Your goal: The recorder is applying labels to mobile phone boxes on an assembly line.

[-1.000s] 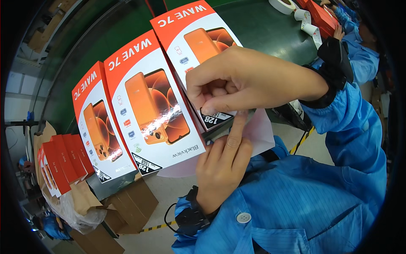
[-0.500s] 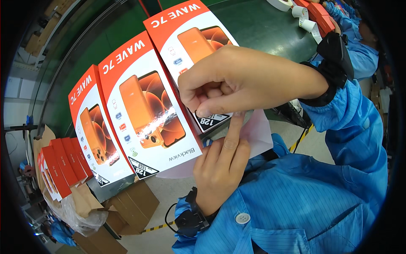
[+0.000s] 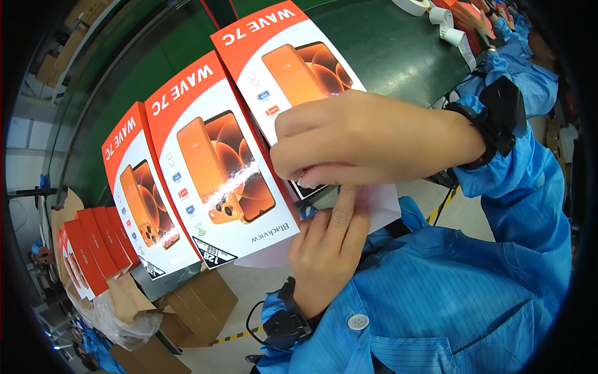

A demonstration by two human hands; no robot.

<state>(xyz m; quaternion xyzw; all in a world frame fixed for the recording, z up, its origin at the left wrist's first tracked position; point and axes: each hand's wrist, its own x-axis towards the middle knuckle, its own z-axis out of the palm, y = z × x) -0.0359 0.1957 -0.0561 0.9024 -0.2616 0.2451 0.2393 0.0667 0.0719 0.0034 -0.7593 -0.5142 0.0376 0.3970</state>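
Observation:
Three red-and-white phone boxes lie side by side with orange phone pictures: a left box (image 3: 142, 193), a middle box (image 3: 215, 168) and a right box (image 3: 296, 62). My right hand (image 3: 367, 137) is closed, knuckles up, over the right box's near end. Its thumb and fingertips meet beside a mostly covered black corner label (image 3: 309, 191); what they pinch is hidden. Just below, my left hand (image 3: 328, 252) has its fingers laid along a pale pink sheet (image 3: 380, 202), index finger reaching toward my right hand. Its thumb is out of sight. The middle box bears a black triangular label (image 3: 213, 252).
The boxes rest on a dark green work surface (image 3: 398, 56). Left are more red boxes (image 3: 93, 246), a clear plastic bag (image 3: 131, 324) and a brown carton (image 3: 199, 305). White tape rolls (image 3: 445, 25) sit at the far right, near a blue-sleeved co-worker (image 3: 523, 68).
My right hand has come slightly nearer and now covers most of the right box's corner label. My left hand stays nearly in place. The co-worker's hands at the far right have moved.

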